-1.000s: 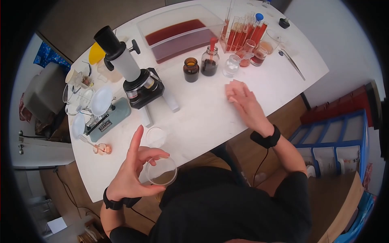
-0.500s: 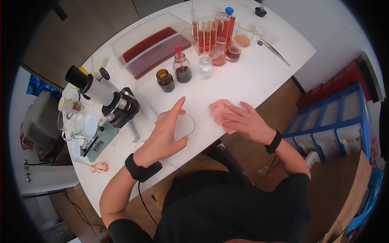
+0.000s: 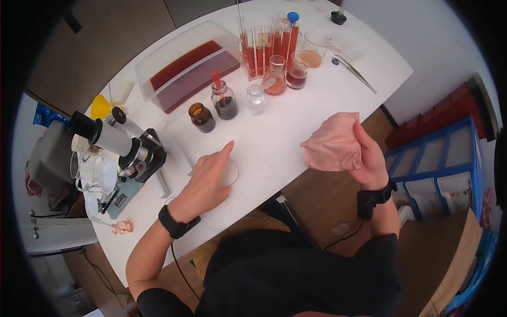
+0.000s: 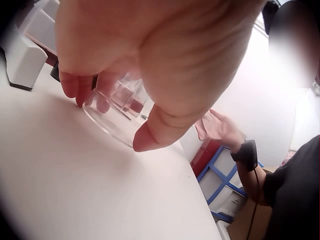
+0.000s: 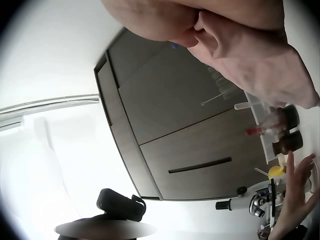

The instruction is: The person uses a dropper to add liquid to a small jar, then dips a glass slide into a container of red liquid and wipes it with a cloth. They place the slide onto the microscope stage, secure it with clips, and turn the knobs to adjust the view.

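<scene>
My left hand (image 3: 205, 182) is low over the white table, holding a clear glass petri dish (image 3: 233, 173) by its edge. In the left wrist view the thumb and fingers span the dish (image 4: 107, 127), which is close to the tabletop. My right hand (image 3: 373, 162) grips a crumpled pink cloth (image 3: 332, 143), raised by the table's front edge. The cloth (image 5: 245, 55) drapes from the fingers in the right wrist view, and its folds hide part of them.
Behind the hands stand an amber bottle (image 3: 202, 119), a dropper bottle (image 3: 226, 103), a small clear jar (image 3: 256, 100), a pink-filled flask (image 3: 275, 82) and a beaker (image 3: 297, 76). A microscope (image 3: 119, 140) is at left, a plastic tub (image 3: 185, 90) farther back, tweezers (image 3: 356, 73) at right.
The left hand brought the petri dish from near the body to over the table. The right hand picked up the pink cloth from the table and lifted it to the right.
</scene>
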The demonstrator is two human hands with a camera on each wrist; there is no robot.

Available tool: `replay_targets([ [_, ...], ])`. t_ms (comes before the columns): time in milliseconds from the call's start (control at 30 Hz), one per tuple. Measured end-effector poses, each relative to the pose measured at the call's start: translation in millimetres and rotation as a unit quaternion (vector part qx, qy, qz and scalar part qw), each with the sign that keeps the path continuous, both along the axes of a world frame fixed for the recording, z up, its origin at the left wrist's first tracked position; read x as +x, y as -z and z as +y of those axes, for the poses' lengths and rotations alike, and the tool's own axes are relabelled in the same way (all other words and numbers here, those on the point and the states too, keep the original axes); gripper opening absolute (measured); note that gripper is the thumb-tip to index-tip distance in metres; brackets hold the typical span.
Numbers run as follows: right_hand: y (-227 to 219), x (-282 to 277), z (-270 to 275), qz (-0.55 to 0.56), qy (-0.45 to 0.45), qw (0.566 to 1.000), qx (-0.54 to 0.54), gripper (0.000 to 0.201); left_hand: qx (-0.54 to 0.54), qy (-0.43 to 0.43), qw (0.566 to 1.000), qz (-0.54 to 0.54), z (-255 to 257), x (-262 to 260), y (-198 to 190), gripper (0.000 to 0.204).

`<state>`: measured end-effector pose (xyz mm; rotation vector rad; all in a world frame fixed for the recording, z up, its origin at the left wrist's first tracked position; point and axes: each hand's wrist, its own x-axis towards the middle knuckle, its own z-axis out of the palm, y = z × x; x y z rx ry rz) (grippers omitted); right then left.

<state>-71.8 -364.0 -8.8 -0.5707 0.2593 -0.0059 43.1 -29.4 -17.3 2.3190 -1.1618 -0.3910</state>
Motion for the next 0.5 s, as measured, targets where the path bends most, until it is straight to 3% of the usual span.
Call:
replay_targets([
  [100,-2.5,7.3,11.1,0.006,-0.018,1.000,0.003,0.047,0.043,0.020,0.999,-0.016,8.0,-6.9,-8.5,0.086],
  [200,1.1,16.1,5.1,-0.030,-0.022,0.997,-0.061,0.045,0.006,0.018,1.000,-0.009,13.6,-11.9,-10.0,0.086],
  [233,-9.0,18.3,11.4,-0.005,0.030,0.988,-0.151,0.043,-0.015,0.013,1.000,-0.007,17.3,-13.6,-14.0,0.087],
  [300,-11.7,18.4,2.9,-0.041,0.050,0.956,-0.285,0.041,-0.052,-0.001,0.999,-0.003,23.0,-16.4,-27.4,0.088],
  [400,-29.7,21.8,14.5,-0.088,0.130,0.878,-0.452,0.040,-0.050,-0.041,0.997,0.040,36.6,-24.1,-49.0,0.087],
  [433,-32.0,22.3,16.4,-0.117,0.151,0.830,-0.524,0.039,-0.053,-0.048,0.997,0.041,41.8,-27.1,-52.6,0.086],
  [500,-32.4,25.8,18.8,-0.193,0.161,0.690,-0.679,0.038,-0.058,-0.055,0.996,0.042,51.5,-34.1,-58.4,0.085],
])
